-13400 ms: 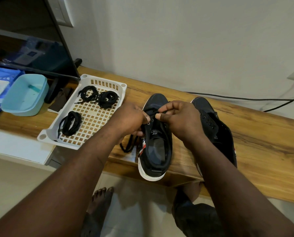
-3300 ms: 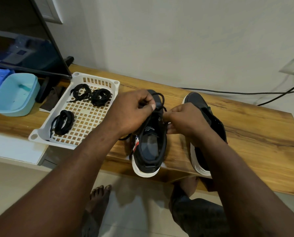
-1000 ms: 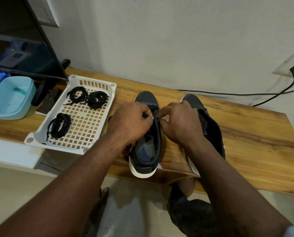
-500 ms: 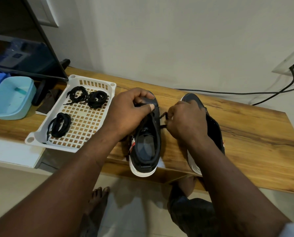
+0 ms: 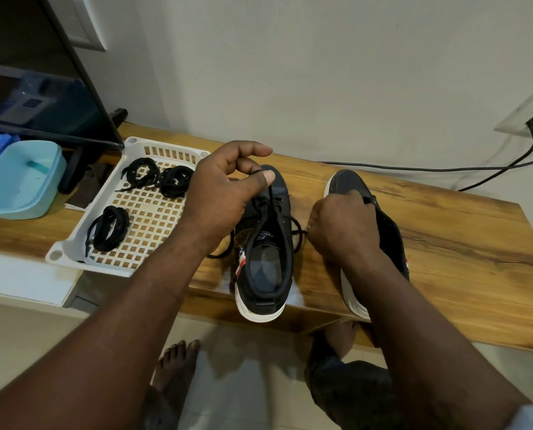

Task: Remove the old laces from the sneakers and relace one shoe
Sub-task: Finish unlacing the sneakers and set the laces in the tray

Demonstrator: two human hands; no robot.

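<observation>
The left hand (image 5: 225, 193) is raised over the toe of the nearer sneaker (image 5: 263, 262), thumb and forefinger pinched on a strand of black lace (image 5: 297, 225) drawn up taut from the eyelets. Its other fingers are curled above, and the palm side is hidden. The right hand (image 5: 342, 228) is clenched just beside the sneaker's right flank, knuckles toward the camera. The lace's other run loops into its fingertips, but the pinch itself is tucked out of sight, so how it holds the tip is hard to make out. A loose length of lace trails out from under the left wrist onto the counter (image 5: 445, 243).

The nearer sneaker stands upright, heel over the counter's front edge, with only the lower eyelets threaded as far as can be seen. The left hand covers part of its toe. The second sneaker (image 5: 349, 184) lies tilted on its side behind the right hand and forearm, which cover most of it. Only its toe, part of the upper and a strip of white sole show.

Left of the sneakers sits a white slotted tray (image 5: 166, 145) holding three coiled black laces (image 5: 108, 228). Beyond it are a pale blue tub (image 5: 23, 181), cut off at the frame edge, and a dark screen (image 5: 42, 88). A black cable (image 5: 414, 169) runs along the wall to a socket. Below the counter a bare foot (image 5: 178, 361) rests on the floor.
</observation>
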